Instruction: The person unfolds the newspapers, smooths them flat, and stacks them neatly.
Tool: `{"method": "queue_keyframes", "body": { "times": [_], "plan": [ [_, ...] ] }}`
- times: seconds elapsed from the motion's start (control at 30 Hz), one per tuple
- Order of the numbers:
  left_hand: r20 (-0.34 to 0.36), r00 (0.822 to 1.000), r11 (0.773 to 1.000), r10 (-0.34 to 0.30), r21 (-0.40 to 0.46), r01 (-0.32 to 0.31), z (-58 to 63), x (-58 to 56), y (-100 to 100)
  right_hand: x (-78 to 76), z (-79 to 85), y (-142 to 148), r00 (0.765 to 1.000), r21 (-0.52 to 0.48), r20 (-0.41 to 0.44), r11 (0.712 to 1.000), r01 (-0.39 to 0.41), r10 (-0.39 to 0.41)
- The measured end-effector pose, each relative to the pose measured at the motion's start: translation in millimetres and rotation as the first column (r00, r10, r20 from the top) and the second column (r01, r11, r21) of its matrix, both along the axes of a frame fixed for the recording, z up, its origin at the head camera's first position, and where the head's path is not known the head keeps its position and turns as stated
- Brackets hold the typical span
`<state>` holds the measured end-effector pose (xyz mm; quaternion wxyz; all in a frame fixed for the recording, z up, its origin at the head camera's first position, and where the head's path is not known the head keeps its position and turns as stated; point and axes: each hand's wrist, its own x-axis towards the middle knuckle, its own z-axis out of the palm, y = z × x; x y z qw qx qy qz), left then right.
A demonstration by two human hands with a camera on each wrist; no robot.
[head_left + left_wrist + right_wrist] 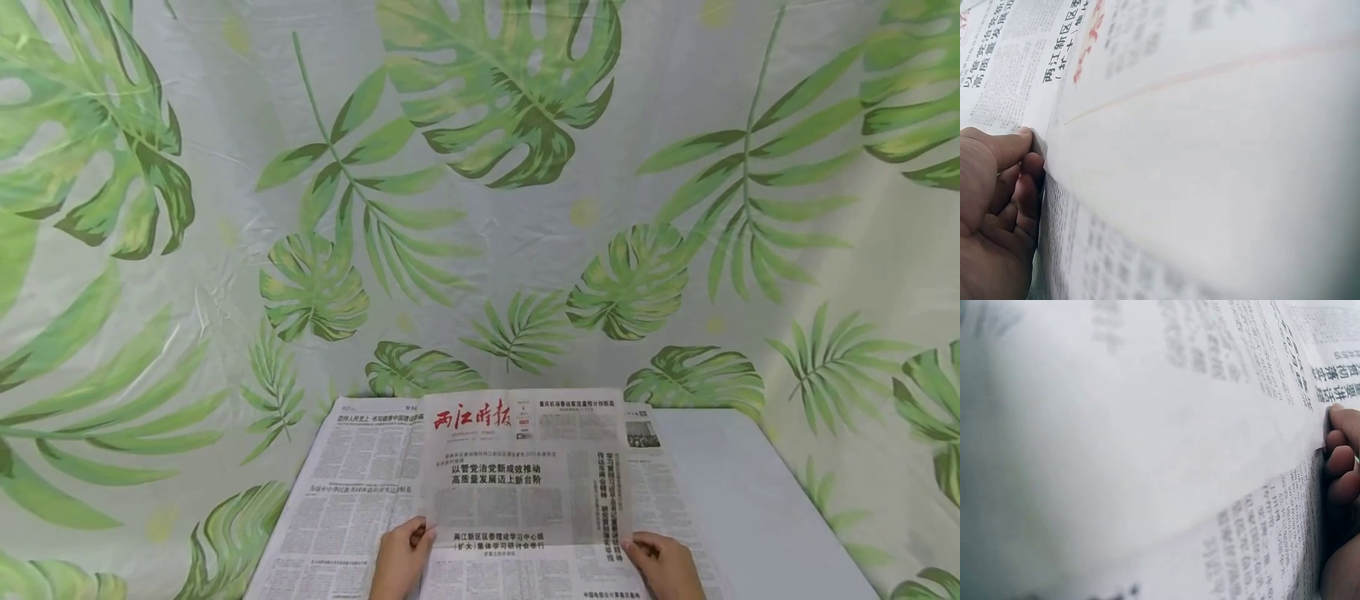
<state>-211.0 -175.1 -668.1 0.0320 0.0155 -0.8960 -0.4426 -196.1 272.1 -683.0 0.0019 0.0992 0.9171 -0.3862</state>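
A newspaper (502,508) with red masthead characters is in the middle of the head view, its upper edge toward the wall. My left hand (402,557) pinches its left edge between thumb and fingers. On the opposite edge, my right hand (663,567) pinches the paper the same way. The left wrist view shows the left thumb on top of the paper (1179,156) and curled fingers beneath. In the right wrist view, the right hand (1344,462) is partly cut off at the frame's edge, and a blurred pale sheet (1135,450) fills most of the picture.
Another open newspaper (337,500) lies beneath and sticks out on the left and right. Under it is a white table (757,508), its bare surface showing at the right. Behind the table hangs a pale covering (517,242) with green leaf prints.
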Motion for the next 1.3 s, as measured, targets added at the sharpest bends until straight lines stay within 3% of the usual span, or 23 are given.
{"method": "queue_keyframes", "body": {
  "times": [0.2, 0.53, 0.7, 0.97, 1.07, 1.3],
  "plan": [
    [0.011, 0.999, 0.999, 0.034, -0.013, -0.033, -2.7, -4.8, 2.6, -2.2, 0.9, -1.0, 1.000, -0.017, 0.019, 1.000, 0.015, -0.015],
    [0.066, 0.994, 0.996, 0.087, -0.007, -0.086, 3.0, -8.7, 5.2, -3.7, 0.6, -2.1, 0.998, -0.031, 0.046, 0.999, 0.036, -0.035],
    [0.064, 0.997, 0.999, 0.033, -0.025, -0.032, 5.0, -6.1, 1.4, -5.9, -0.7, -1.7, 0.996, -0.050, 0.075, 0.997, 0.060, -0.056],
    [0.102, 0.991, 0.995, -0.088, 0.063, 0.082, 1.2, -2.2, -3.0, -12.4, 4.9, -0.8, 0.994, -0.069, 0.078, 0.994, 0.085, -0.080],
    [0.090, 0.990, 0.992, -0.108, 0.074, 0.102, 0.3, -3.1, -4.0, -12.1, 10.3, -0.8, 0.992, -0.113, 0.100, 0.990, 0.085, -0.074],
    [0.129, 0.987, 0.984, -0.099, 0.162, 0.078, -1.1, 2.2, -5.9, 2.0, 15.5, -4.1, 0.984, -0.249, 0.172, 0.964, 0.095, -0.052]
  ]
}}
